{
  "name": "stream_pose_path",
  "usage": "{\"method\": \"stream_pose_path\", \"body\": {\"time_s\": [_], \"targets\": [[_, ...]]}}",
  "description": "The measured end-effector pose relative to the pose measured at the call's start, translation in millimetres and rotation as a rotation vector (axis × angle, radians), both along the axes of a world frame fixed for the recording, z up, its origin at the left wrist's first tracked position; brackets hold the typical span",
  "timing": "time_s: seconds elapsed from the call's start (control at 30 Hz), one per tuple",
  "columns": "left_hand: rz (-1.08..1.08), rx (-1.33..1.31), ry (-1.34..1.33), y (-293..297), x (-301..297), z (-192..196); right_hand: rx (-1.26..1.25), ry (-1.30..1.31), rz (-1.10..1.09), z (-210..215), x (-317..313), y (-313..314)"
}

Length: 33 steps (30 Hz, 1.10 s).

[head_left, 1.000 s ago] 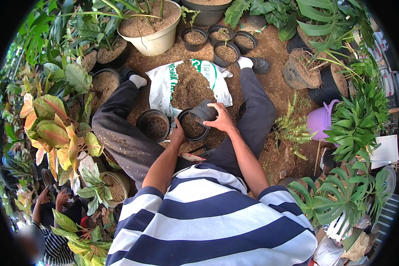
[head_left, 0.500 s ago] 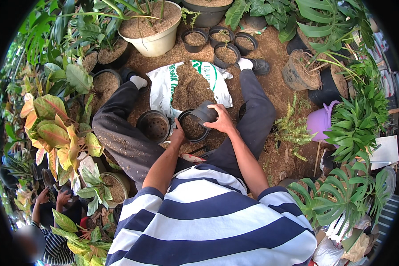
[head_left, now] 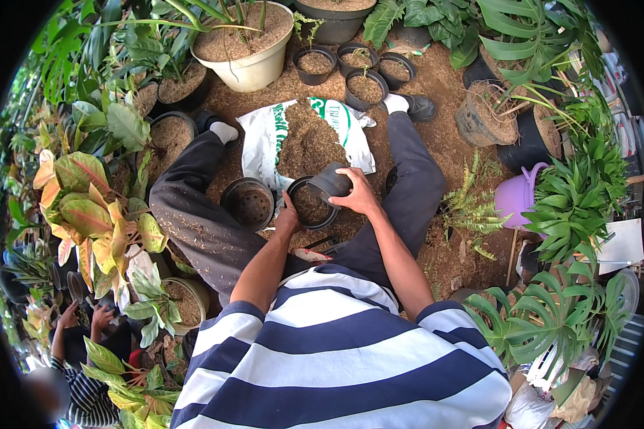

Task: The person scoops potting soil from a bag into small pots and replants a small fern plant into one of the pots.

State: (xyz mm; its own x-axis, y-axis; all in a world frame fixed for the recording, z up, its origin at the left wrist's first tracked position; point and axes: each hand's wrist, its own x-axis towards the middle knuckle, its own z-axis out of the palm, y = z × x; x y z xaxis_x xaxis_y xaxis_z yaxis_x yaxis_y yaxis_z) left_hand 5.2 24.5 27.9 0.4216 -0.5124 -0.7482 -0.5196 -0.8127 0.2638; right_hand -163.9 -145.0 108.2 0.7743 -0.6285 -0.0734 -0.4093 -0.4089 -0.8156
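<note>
Between my legs stands a black plant pot with brown soil mix in it. My left hand grips its left rim. A smaller dark pot is tipped over the far right part of that pot, its mouth hidden from me, and my right hand is wrapped round its right side. Left of my left hand sits another black pot with holes in its bottom. Just beyond the pots lies an opened white and green plastic bag with a heap of soil mix on it.
Several small black pots with seedlings stand beyond the bag, beside a big white pot. Leafy plants crowd my left. A purple bucket and a fern are at right. Another person's hands show at lower left.
</note>
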Motion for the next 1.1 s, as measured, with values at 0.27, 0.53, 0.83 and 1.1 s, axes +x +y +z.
{"method": "stream_pose_path", "body": {"time_s": [0.27,0.53,0.83,1.1], "targets": [[0.017,-0.052,0.004,3,2,-8,-0.032,0.004,0.001,-1,-1,0],[-0.020,-0.082,-0.020,4,3,-28,0.019,0.014,-0.014,1,-1,0],[-0.010,-0.071,-0.033,4,1,-21,0.009,0.002,-0.013,-1,-2,-1],[-0.005,-0.062,-0.059,4,-1,-4,-0.001,0.010,-0.008,0,-1,0]]}}
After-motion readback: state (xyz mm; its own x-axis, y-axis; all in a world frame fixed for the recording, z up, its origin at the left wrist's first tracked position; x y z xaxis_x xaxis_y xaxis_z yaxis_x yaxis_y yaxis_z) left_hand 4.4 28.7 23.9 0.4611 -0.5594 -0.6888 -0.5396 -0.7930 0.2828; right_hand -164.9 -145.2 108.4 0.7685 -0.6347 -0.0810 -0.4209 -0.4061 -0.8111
